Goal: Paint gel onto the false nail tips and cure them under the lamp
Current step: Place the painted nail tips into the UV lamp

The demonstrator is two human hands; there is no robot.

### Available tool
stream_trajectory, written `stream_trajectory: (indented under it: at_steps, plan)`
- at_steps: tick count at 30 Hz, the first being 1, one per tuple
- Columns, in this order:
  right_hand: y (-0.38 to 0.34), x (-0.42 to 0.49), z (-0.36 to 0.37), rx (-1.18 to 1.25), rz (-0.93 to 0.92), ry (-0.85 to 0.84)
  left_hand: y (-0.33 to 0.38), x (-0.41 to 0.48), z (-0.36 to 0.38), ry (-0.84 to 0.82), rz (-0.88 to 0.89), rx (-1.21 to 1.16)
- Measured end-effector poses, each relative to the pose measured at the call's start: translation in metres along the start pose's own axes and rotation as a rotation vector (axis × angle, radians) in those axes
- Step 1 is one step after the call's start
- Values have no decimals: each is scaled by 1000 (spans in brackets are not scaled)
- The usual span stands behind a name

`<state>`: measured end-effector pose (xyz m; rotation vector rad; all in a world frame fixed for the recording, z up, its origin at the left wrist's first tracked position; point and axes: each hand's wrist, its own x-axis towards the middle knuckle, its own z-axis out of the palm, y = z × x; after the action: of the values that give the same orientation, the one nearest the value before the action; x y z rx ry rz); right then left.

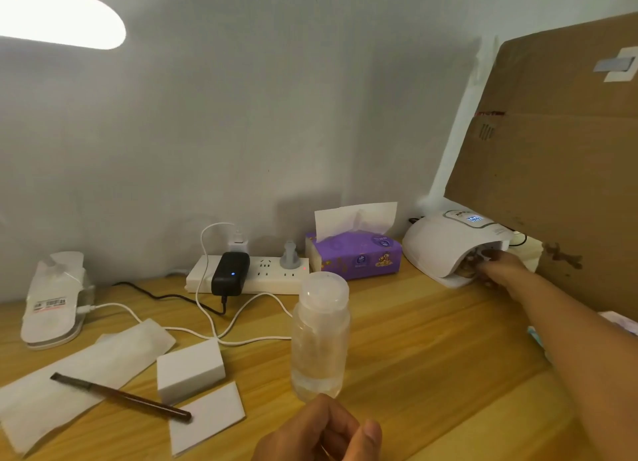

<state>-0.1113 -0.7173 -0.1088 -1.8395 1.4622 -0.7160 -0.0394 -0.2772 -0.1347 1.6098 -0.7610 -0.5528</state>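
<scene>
worktop [431,357]: pale wood, running up to a white wall.
brush [121,396]: dark and thin, lying on white paper sheets [69,374] near the front left corner.
block [190,369]: white, just right of the brush.
power strip [269,274]: along the back edge, with a black adapter [230,272] plugged in.
bottle [320,336]: clear, upright, capped, mid-worktop.
left hand [321,429]: at the front edge below the bottle, fingers curled toward the thumb, nothing visible in them.
tissue box [359,258]: purple, at the back edge.
lamp [438,246]: white dome at the back right, display lit.
nail tips [471,265]: small dark shapes in the lamp's mouth, blurred.
right hand [500,264]: reaching into that mouth; its grip cannot be made out.
cardboard [559,157]: leaning over the lamp.
</scene>
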Motion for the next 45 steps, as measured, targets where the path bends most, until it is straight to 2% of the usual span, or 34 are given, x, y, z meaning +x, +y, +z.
stream_trajectory:
  at_steps: [8, 15, 21, 23, 28, 32, 37, 39, 42, 45]
  plan:
    - [3, -2, 9, -269, -61, 192, 2, -1, 1, -1, -1, 4]
    - [1, 1, 6, -103, -11, 13, -1, -1, 0, -28, 25, 2]
    - [-2, -11, 12, -109, 39, 119, -3, -1, 2, 48, 80, -74]
    - [-3, -20, 12, -129, 41, 119, -3, -2, 0, 16, 76, -104]
    - [-13, -57, -2, -453, 52, 195, 1, -6, -6, -19, 102, -95]
    - [-6, -81, -11, -546, 44, 175, 5, -10, -5, -36, 89, -90]
    - [-13, -101, -9, -812, 98, 138, 3, -12, -5, -24, 69, -51]
    - [-19, -105, -7, -823, 114, 120, 3, -11, -4, -11, 62, -22]
    - [-23, -105, -1, -803, 111, -12, 3, -11, -2, -3, 62, 8]
    - [-27, -106, 7, -841, 161, 34, 3, -11, -2, 2, 63, 41]
